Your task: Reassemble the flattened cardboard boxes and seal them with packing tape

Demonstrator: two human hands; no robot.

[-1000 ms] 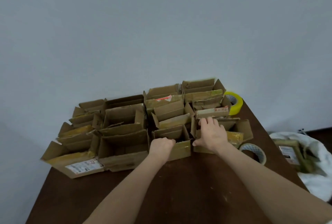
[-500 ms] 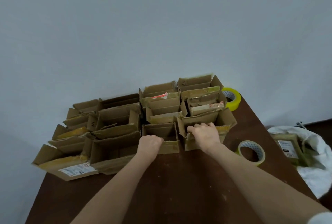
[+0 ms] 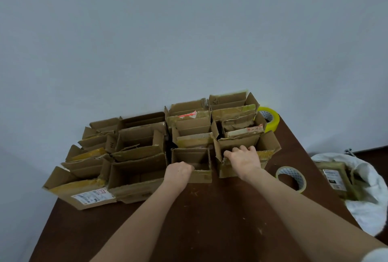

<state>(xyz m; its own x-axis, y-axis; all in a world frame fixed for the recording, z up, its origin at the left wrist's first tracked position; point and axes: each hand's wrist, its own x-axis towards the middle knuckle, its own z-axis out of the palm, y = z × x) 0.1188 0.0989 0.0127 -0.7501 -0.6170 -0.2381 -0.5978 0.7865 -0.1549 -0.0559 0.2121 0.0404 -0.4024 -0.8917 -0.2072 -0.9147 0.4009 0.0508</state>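
Note:
Several open cardboard boxes stand packed together at the far side of the dark wooden table (image 3: 210,219). My left hand (image 3: 178,172) grips the near wall of a small open box (image 3: 199,177) in the front row, fingers curled over its edge. My right hand (image 3: 243,160) holds the near wall of the box to its right (image 3: 268,146), fingers hooked inside the opening. A roll of clear packing tape (image 3: 290,177) lies flat on the table right of that box. A yellow tape roll (image 3: 270,120) stands behind the boxes at the back right.
A larger box with a white shipping label (image 3: 88,196) sits at the front left, near the table's left edge. Off the table's right side, a white bag (image 3: 373,198) holds flattened boxes (image 3: 336,177). A pale wall rises behind the table.
Both hands pushed the two front boxes back against the rows behind. The right box's flaps now stand open, and my right fingers have hooked inside it.

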